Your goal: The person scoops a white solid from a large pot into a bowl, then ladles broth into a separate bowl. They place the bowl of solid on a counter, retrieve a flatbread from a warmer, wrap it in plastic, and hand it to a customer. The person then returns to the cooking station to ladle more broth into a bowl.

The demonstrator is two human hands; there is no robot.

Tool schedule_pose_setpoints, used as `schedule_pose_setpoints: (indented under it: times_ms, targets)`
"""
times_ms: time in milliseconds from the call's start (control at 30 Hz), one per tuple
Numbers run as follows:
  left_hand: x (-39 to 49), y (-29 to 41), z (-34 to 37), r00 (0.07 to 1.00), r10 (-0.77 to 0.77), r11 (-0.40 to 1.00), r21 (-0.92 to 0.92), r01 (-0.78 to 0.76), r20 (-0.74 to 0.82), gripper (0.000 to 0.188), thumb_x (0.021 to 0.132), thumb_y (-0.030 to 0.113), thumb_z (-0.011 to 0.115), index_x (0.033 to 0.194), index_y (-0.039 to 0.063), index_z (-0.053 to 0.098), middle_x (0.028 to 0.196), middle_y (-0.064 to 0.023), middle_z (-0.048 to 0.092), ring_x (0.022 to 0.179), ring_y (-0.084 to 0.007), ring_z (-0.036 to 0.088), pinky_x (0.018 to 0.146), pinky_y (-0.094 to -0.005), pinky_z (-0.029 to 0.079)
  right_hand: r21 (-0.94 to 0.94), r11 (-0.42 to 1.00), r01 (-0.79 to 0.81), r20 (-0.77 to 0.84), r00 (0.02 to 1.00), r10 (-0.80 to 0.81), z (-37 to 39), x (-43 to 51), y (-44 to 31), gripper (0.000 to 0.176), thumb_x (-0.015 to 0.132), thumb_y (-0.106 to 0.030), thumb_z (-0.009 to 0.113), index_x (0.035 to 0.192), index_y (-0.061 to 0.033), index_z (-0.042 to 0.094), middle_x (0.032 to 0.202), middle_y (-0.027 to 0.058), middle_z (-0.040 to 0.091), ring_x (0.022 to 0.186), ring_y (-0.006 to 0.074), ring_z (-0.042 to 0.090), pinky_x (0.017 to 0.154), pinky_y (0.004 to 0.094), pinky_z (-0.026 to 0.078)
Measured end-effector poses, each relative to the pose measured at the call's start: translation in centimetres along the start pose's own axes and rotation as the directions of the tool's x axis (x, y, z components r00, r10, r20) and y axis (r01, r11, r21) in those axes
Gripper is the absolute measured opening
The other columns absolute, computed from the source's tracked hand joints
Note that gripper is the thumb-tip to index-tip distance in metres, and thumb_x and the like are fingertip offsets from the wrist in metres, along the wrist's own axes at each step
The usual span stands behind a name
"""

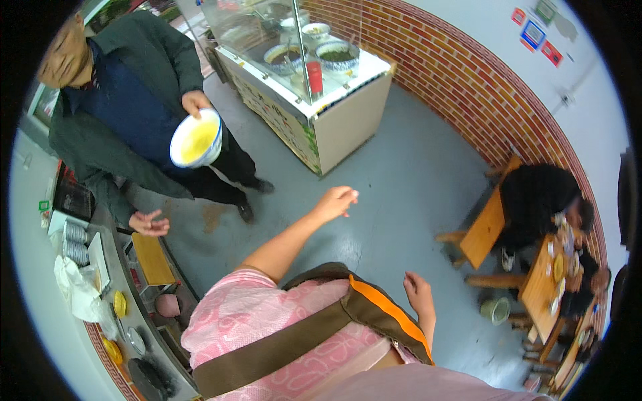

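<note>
My left hand [338,203] reaches out over the grey floor with loosely curled fingers and holds nothing. Lower down at the right, my right hand [417,290] hangs beside my body, empty, its fingers partly apart. A person [130,105] in a dark jacket stands at the upper left, gripping a white bowl with a blue rim [196,138] that holds something yellow. That bowl is apart from both my hands. The person's other hand is spread above the left counter.
A glass-sided serving counter [351,125] with bowls and a red container stands at the top. Wooden benches [481,225] and a table [539,290] with seated people line the right. A green bin [495,311] stands near them. The left counter [118,260] holds stacked bowls and yellow dishes.
</note>
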State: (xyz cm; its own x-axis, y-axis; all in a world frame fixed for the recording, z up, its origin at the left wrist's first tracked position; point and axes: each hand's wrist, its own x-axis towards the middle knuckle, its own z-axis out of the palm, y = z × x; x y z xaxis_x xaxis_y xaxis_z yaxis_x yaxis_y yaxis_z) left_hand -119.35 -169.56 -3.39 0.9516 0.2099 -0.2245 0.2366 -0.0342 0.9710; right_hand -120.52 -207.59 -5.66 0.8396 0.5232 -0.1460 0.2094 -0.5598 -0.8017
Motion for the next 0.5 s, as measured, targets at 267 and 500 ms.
schedule_pose_setpoints:
  times_ms: [267, 500]
  targets:
    - [28.1, 12.8, 7.0, 0.96, 0.273, 0.933, -0.228, -0.28, -0.061, 0.036, 0.101, 0.035, 0.046, 0.081, 0.005, 0.051, 0.054, 0.0042, 0.037, 0.047, -0.0063, 0.036, 0.056, -0.0295, 0.047, 0.162, 0.959, -0.231, 0.087, 0.972, 0.22, -16.7, 20.0, 13.0, 0.028, 0.092, -0.014, 0.058, 0.112, 0.0053, 0.061, 0.081, 0.0068, 0.063, 0.073, 0.012, 0.058, 0.066, 0.0276, 0.047]
    - [48.6, 20.8, 4.9, 0.902, 0.268, 0.947, -0.08, -0.311, -0.339, 0.037, 0.101, 0.034, 0.046, 0.079, 0.005, 0.051, 0.055, 0.0036, 0.039, 0.048, -0.007, 0.038, 0.055, -0.0284, 0.047, -0.053, 0.981, 0.186, 0.035, 0.982, -0.184, -35.0, 56.7, 10.5, 0.019, 0.095, -0.01, 0.053, 0.082, 0.0029, 0.058, 0.07, 0.0049, 0.057, 0.064, 0.0133, 0.054, 0.061, 0.0265, 0.045]
